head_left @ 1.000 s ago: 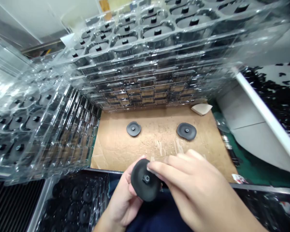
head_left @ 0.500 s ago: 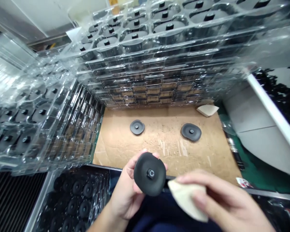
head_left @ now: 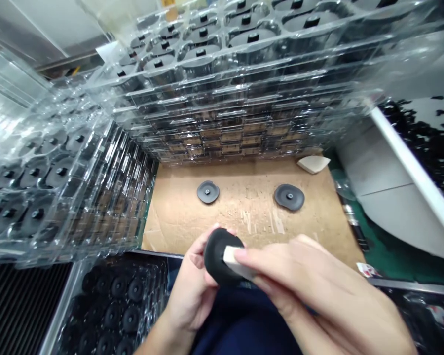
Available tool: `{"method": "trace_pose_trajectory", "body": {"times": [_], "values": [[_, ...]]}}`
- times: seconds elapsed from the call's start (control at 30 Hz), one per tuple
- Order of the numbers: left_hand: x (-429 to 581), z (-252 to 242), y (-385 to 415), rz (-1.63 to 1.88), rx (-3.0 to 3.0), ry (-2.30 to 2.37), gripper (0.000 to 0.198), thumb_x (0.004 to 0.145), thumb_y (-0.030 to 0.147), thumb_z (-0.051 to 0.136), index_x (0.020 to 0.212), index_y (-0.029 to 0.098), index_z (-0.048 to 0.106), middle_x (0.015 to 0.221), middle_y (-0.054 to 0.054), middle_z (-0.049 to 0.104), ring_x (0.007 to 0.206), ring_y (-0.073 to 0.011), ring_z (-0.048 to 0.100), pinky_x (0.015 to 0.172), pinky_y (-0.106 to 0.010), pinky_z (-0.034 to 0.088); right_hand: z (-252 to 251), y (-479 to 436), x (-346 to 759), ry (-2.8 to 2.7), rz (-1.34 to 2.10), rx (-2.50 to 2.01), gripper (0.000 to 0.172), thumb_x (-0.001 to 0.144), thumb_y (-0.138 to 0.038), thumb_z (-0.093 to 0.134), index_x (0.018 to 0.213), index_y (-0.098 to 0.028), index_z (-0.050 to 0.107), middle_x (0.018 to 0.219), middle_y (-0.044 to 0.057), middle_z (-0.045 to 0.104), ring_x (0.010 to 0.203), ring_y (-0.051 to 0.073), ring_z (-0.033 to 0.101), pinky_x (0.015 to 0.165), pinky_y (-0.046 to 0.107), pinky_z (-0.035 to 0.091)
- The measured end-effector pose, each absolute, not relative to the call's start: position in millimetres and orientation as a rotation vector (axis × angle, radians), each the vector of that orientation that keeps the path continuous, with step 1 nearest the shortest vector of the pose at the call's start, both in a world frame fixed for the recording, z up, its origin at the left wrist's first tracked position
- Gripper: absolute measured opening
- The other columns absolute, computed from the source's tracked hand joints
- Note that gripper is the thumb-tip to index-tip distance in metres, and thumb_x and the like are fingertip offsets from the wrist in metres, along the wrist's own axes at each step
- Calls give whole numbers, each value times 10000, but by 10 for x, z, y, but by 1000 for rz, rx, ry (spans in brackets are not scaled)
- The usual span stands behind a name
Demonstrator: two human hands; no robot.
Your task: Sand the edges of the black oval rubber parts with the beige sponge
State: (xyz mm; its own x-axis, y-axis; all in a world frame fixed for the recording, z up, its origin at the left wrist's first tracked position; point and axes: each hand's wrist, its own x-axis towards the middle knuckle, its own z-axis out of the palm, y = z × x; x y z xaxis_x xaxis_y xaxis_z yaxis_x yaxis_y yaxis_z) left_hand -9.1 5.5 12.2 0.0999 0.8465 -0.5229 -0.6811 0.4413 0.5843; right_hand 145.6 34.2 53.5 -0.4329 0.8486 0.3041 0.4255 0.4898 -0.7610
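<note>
My left hand (head_left: 194, 286) grips a black rounded disc-shaped part (head_left: 216, 254) by its edge, its face tilted toward the right. A cream-coloured pad (head_left: 231, 257), pinched in my right hand (head_left: 311, 291), meets the face of that part near its middle. The part's centre stud is hidden behind the pad. Beyond my hands, two similar dark discs lie on a cardboard sheet (head_left: 177, 222): the left disc (head_left: 203, 195) and the right disc (head_left: 294, 201), each with a small centre stud facing up.
Stacked clear plastic trays (head_left: 222, 93) of black parts rise at the back, with another stack (head_left: 107, 197) on the left. A second cream pad (head_left: 314, 164) lies at the cardboard's far right corner. A white-edged bin (head_left: 410, 158) holds small black pieces. Lower left, a tray (head_left: 148, 281) holds more discs.
My right hand has moved left, bringing the pad from beside the black part onto its face. The held part has turned and tilted in my left hand. The view has shifted slightly.
</note>
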Motion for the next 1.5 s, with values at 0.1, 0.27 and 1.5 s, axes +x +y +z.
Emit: {"method": "trace_pose_trajectory", "body": {"times": [0.1,0.27,1.5], "values": [[-55,96,50,1122,223,942,595,429,215,833,995,247,652,1052,-41,673,978,-191,594,839,-234,458,531,369,1482,-1990,830,-1066,269,823,-71,463,1001,-209,610,848,22,670,714,149,606,630,273,471],[0,86,64,1112,123,927,556,451,221,827,980,243,659,1031,-34,687,914,-147,615,791,-181,468,531,377,1514,-2023,882,-1111,272,831,-99,481,1036,-238,593,832,5,669,713,140,611,624,247,481],[-49,109,72,1042,92,849,518,452,66,804,926,234,682,959,-7,713,871,-129,641,766,-160,494,516,289,1594,-2046,1301,-1088,224,840,-79,464,954,-212,605,793,-14,610,695,83,576,625,162,445]]}}
